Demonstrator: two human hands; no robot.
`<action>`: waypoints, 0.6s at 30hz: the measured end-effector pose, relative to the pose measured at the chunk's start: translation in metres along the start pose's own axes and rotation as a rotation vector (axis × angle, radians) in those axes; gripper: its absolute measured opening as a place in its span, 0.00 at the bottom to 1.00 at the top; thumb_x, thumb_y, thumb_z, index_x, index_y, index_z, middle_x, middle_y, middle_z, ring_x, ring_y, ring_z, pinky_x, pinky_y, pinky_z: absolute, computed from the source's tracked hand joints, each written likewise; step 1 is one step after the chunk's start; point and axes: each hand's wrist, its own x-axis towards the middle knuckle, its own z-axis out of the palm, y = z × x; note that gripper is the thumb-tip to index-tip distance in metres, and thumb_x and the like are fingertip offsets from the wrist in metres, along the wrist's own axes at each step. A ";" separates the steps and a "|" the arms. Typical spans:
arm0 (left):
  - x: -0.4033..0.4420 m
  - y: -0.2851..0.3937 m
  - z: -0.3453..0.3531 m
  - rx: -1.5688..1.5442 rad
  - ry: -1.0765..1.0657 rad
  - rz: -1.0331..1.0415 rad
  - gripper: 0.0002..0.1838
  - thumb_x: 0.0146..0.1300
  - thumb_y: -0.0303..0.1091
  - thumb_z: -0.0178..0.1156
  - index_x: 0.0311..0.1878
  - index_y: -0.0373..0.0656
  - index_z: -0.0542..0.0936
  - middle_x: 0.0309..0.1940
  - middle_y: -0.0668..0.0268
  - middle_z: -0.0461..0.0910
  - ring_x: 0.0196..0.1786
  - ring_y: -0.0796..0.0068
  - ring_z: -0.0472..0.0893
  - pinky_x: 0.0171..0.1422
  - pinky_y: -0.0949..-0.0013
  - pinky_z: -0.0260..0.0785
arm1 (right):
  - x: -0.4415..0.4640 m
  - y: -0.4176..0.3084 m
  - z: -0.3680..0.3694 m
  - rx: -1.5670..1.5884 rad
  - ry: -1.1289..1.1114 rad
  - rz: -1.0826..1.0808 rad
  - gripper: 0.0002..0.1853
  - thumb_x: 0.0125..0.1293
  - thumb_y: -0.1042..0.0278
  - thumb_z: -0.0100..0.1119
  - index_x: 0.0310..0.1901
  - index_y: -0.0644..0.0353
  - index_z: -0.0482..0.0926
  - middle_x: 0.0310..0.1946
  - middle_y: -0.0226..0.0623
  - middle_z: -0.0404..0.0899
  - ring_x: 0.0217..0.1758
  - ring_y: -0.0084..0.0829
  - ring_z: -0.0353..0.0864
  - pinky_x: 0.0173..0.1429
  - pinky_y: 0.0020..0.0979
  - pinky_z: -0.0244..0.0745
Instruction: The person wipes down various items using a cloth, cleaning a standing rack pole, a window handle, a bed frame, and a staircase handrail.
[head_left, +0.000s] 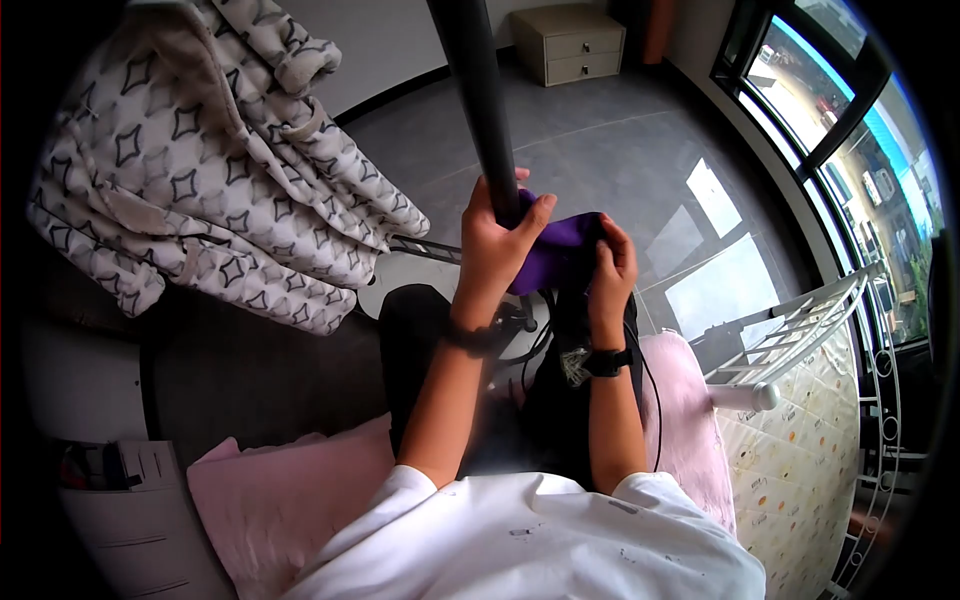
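Note:
A thick black pole (478,95) runs down from the top of the head view to my hands. My left hand (492,240) is closed round its lower part, thumb in front and fingertips showing behind. Against the pole, under that thumb, lies a piece of purple cloth (562,248), which stretches across to the right. Its upper right edge is pinched by my right hand (612,268), with the fingers curled over it. How far the cloth goes round the pole is hidden. Black cables (655,390) hang below and beside my right forearm.
A patterned fleece robe (200,170) hangs at the left. I sit on a pink cover (290,490). To the right are a white metal bed frame (800,330) and a patterned mattress (800,470). A small drawer cabinet (575,48) stands at the back, near large windows (870,170).

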 end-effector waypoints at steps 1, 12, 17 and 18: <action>0.004 -0.009 0.003 -0.008 0.056 0.065 0.13 0.56 0.31 0.71 0.40 0.39 0.78 0.28 0.74 0.74 0.28 0.86 0.71 0.35 0.80 0.65 | -0.006 0.001 0.012 -0.016 -0.073 0.023 0.15 0.70 0.77 0.45 0.56 0.69 0.73 0.60 0.45 0.74 0.65 0.33 0.71 0.69 0.29 0.62; 0.005 -0.040 -0.017 -0.342 -0.237 -0.205 0.10 0.58 0.32 0.67 0.30 0.42 0.75 0.24 0.71 0.74 0.27 0.83 0.73 0.34 0.77 0.65 | -0.047 0.062 0.049 -0.075 -0.272 0.316 0.19 0.76 0.59 0.40 0.51 0.67 0.76 0.44 0.44 0.79 0.47 0.30 0.77 0.54 0.28 0.70; -0.001 -0.046 -0.012 -0.327 -0.299 -0.166 0.08 0.62 0.32 0.63 0.34 0.39 0.75 0.32 0.62 0.81 0.42 0.71 0.81 0.52 0.69 0.71 | -0.040 0.090 0.037 -0.339 -0.284 0.008 0.18 0.75 0.62 0.42 0.50 0.67 0.78 0.50 0.45 0.79 0.59 0.42 0.71 0.67 0.38 0.60; 0.000 -0.038 -0.013 -0.266 -0.298 -0.141 0.09 0.63 0.32 0.63 0.35 0.38 0.75 0.37 0.60 0.82 0.48 0.68 0.80 0.58 0.67 0.68 | -0.042 0.091 0.038 -0.509 -0.242 -0.101 0.17 0.74 0.63 0.42 0.49 0.65 0.79 0.52 0.42 0.79 0.62 0.48 0.67 0.69 0.41 0.56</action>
